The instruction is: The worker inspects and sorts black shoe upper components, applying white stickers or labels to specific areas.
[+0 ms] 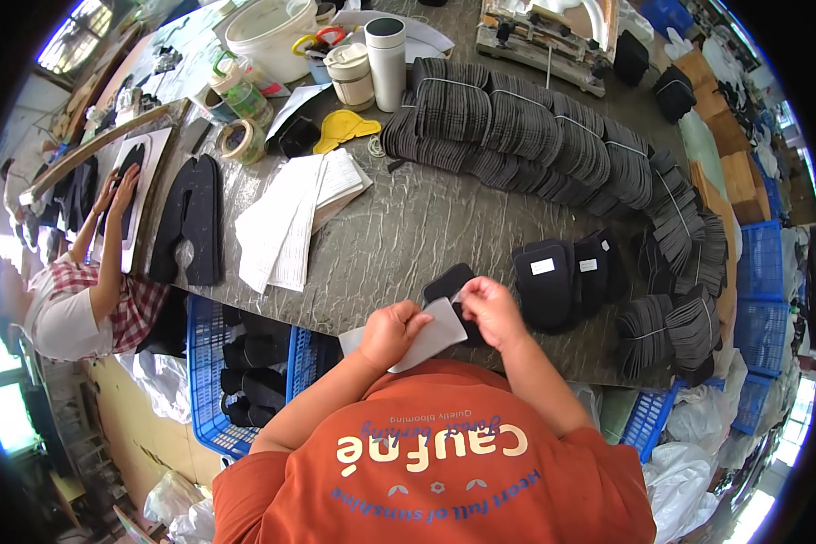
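Observation:
My left hand (393, 334) is closed on a pale grey sheet (442, 332), held at the table's near edge in front of my body. At the sheet's upper corner my right hand (491, 313) pinches with thumb and forefinger. Something small and pale seems to be at those fingertips, too small to name. Beneath the hands lies a black insole-shaped pad (448, 280), partly covered by the sheet and fingers. Just right of my right hand are several similar black pads (544, 304), overlapping, with small white labels (542, 266) on them.
Bundled stacks of dark pads (535, 127) curve along the back and right of the table. Loose papers (286, 218), a yellow template (344, 129), a tumbler (386, 63) and tape rolls (242, 142) lie left. Blue crates (210, 381) stand below. A co-worker (91, 299) works at far left.

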A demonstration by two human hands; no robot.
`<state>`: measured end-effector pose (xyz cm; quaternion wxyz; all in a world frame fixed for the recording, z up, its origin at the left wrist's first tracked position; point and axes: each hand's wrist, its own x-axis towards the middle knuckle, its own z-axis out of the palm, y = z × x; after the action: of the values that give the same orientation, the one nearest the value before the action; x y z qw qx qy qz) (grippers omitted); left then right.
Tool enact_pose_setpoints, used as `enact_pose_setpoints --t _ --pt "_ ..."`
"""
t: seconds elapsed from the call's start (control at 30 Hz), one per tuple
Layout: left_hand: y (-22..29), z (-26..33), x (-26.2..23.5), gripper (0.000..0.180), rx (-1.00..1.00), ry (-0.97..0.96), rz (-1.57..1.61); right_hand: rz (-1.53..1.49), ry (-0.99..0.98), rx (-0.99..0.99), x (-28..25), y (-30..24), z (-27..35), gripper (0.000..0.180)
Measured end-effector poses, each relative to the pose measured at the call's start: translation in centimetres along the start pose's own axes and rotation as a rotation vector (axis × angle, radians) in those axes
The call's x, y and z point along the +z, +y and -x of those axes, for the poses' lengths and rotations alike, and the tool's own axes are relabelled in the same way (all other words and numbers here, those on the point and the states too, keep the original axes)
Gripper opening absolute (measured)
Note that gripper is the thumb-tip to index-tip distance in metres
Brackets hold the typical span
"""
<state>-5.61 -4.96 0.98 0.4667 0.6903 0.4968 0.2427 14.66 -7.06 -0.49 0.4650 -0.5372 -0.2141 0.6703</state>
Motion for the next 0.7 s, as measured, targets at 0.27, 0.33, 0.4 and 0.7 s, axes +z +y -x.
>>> enact_pose_setpoints --t 0.27,0.33,0.4,0.7 --pt "0.5 -0.8 0.4 0.016 0.584 -0.257 -0.417 0.844 -0.013 -0.244 -0.3 -2.1 -1.6 0.005" --pt "-0.1 -0.9 0.9 0.017 0.526 -0.308 -0.478 1.035 0.018 -0.338 0.1 -2.1 -1.9 0.005" --pt "-0.4 -0.8 1.1 0.018 0.521 -0.314 -0.484 1.074 0.016 -0.339 0.3 -2.0 -2.2 0.005" --pt "-0.6 -0.7 1.2 0.020 0.509 -0.322 -0.494 1.165 0.014 -0.338 0.4 -1.6 -2.9 0.007"
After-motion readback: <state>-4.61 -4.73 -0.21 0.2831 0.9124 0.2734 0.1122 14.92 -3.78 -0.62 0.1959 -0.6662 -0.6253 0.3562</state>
